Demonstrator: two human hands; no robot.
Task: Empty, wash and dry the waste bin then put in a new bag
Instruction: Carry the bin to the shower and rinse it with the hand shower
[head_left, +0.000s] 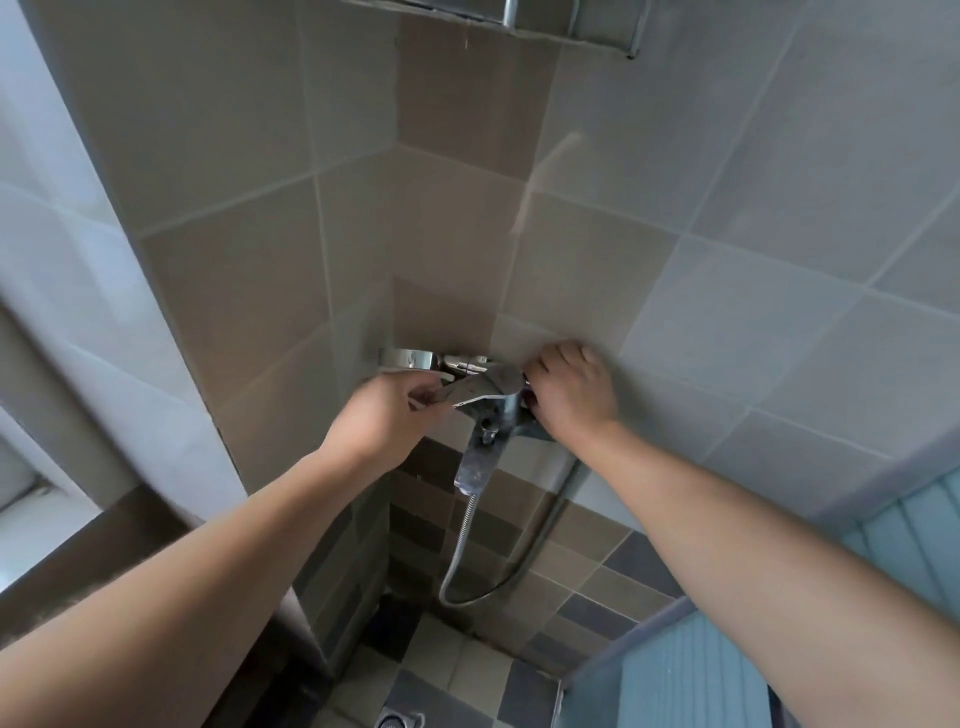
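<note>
A chrome shower mixer (488, 410) is fixed to the tiled wall at the corner, with its lever pointing left and a spout pointing down. My left hand (384, 415) grips the end of the lever. My right hand (569, 389) is closed over the right side of the mixer body, hiding what its fingers hold. A chrome shower head (410, 358) sits just behind the lever. A metal hose (462, 551) loops down from the spout. No waste bin is in view.
Grey tiled walls (779, 182) meet in the corner. The chequered floor (467, 670) has a round drain (400, 719) at the bottom edge. A blue ribbed panel (691, 670) stands at the lower right. A dark ledge (119, 540) runs along the left.
</note>
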